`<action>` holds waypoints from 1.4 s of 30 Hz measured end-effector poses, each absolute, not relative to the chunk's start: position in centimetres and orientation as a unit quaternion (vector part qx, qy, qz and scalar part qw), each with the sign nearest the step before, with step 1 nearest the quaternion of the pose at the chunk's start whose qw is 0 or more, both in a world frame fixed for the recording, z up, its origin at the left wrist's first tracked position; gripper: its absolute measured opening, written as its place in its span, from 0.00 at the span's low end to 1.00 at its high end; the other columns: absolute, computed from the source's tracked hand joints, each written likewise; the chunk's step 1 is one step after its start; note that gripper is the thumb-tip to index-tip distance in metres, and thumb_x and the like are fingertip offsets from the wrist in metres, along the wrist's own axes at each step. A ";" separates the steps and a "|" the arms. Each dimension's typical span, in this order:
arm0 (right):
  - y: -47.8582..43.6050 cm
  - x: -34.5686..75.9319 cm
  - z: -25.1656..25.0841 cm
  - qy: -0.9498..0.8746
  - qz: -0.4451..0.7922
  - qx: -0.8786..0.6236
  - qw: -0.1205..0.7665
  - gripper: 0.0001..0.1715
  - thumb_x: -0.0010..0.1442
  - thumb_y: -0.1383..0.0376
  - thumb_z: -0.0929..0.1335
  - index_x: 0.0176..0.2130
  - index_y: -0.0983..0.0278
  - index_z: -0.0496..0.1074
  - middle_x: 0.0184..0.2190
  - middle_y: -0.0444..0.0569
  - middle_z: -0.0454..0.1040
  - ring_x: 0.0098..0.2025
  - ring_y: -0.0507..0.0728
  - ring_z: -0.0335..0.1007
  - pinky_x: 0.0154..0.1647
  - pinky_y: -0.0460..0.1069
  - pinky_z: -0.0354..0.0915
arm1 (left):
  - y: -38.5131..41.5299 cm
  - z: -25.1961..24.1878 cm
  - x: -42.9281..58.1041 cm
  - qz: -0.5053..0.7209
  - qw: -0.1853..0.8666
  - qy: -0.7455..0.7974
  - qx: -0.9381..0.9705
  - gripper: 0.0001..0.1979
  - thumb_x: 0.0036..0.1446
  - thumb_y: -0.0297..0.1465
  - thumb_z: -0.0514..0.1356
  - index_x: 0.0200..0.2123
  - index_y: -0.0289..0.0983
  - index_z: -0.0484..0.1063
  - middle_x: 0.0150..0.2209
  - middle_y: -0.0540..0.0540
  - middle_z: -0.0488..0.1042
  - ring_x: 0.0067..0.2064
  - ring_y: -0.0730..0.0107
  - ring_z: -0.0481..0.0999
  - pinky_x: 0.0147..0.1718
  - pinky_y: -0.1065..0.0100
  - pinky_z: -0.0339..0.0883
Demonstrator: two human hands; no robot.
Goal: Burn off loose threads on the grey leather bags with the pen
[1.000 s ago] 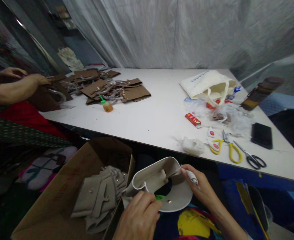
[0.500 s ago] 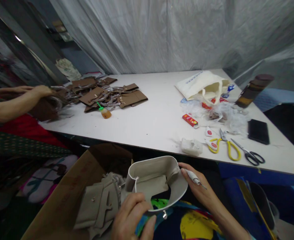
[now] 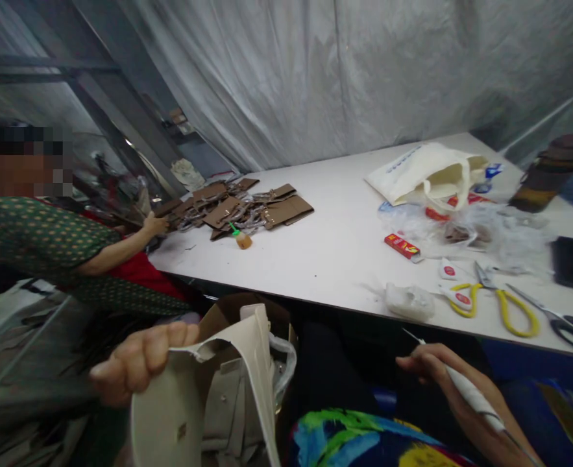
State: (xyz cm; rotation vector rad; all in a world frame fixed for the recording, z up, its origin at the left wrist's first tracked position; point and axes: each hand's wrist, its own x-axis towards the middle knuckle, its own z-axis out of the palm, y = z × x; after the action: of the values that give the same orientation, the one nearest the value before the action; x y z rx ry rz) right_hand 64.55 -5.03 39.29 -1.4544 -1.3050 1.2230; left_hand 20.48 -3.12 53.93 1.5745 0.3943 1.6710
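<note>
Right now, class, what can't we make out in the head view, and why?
In the head view:
Lower part of the pale bag: cut off by the bottom edge.
Middle of the white-handled tool: hidden by the right hand.
Lettering on the cream tote: too blurred to read.

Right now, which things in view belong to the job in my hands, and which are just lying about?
In the job:
- beige bag piece, in your left hand
- white-handled pointed tool, in your right hand
- probably the similar pieces in the cardboard box

Apparently lying about:
- cream tote bag
- dark flask
- red box
- two scissors, yellow-handled and black-handled
</note>
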 end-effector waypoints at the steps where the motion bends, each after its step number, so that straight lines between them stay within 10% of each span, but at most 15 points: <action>1: -5.1 64.4 39.2 -0.497 0.516 -0.561 0.414 0.33 0.62 0.36 0.67 0.41 0.59 0.81 0.40 0.55 0.86 0.40 0.66 0.84 0.38 0.51 0.80 | -1.8 54.0 20.4 0.637 0.432 0.104 0.630 0.31 0.67 0.43 0.59 0.12 0.40 0.60 0.13 0.57 0.54 0.17 0.76 0.54 0.22 0.69 0.61; 8: -5.3 61.7 40.9 -0.596 0.472 -0.477 0.441 0.18 0.63 0.49 0.73 0.47 0.57 0.79 0.47 0.51 0.84 0.48 0.63 0.82 0.48 0.50 0.78 | 0.6 49.2 31.2 0.521 0.640 0.165 0.541 0.35 0.65 0.45 0.60 0.11 0.39 0.52 0.13 0.54 0.49 0.19 0.72 0.52 0.21 0.66 0.52; 14: -4.2 61.0 45.1 -0.699 0.426 -0.387 0.424 0.28 0.62 0.52 0.76 0.58 0.54 0.73 0.52 0.50 0.79 0.50 0.62 0.78 0.49 0.50 0.74 | 0.0 46.0 38.0 0.469 0.719 0.213 0.466 0.37 0.60 0.49 0.64 0.10 0.38 0.50 0.14 0.52 0.52 0.20 0.73 0.55 0.25 0.64 0.52; 24: -1.8 61.4 44.5 -0.827 0.300 -0.369 0.300 0.24 0.55 0.76 0.77 0.49 0.59 0.73 0.40 0.45 0.76 0.42 0.58 0.68 0.43 0.51 0.60 | 1.0 43.4 39.7 0.472 0.752 0.174 0.426 0.37 0.63 0.46 0.62 0.09 0.37 0.49 0.13 0.51 0.51 0.20 0.73 0.54 0.25 0.63 0.52; 37: -1.6 61.0 43.8 -0.804 0.319 -0.377 0.332 0.10 0.57 0.76 0.75 0.36 0.63 0.75 0.30 0.44 0.69 0.34 0.55 0.66 0.34 0.47 0.56 | 1.4 41.9 39.7 0.481 0.752 0.145 0.427 0.34 0.66 0.43 0.58 0.11 0.37 0.51 0.13 0.52 0.50 0.20 0.73 0.54 0.25 0.64 0.53; 42: -1.5 60.9 42.9 -0.725 0.414 -0.405 0.372 0.06 0.59 0.73 0.74 0.35 0.63 0.77 0.31 0.43 0.71 0.33 0.53 0.68 0.33 0.45 0.58 | 1.8 42.0 38.1 0.466 0.742 0.178 0.448 0.22 0.58 0.44 0.67 0.19 0.37 0.72 0.27 0.46 0.70 0.31 0.67 0.70 0.34 0.63 0.67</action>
State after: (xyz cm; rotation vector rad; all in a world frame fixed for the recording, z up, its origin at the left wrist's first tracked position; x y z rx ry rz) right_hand 60.89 -1.49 42.91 -1.0384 -1.8591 1.0609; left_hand 38.09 1.81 42.05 0.9811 0.3903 1.0219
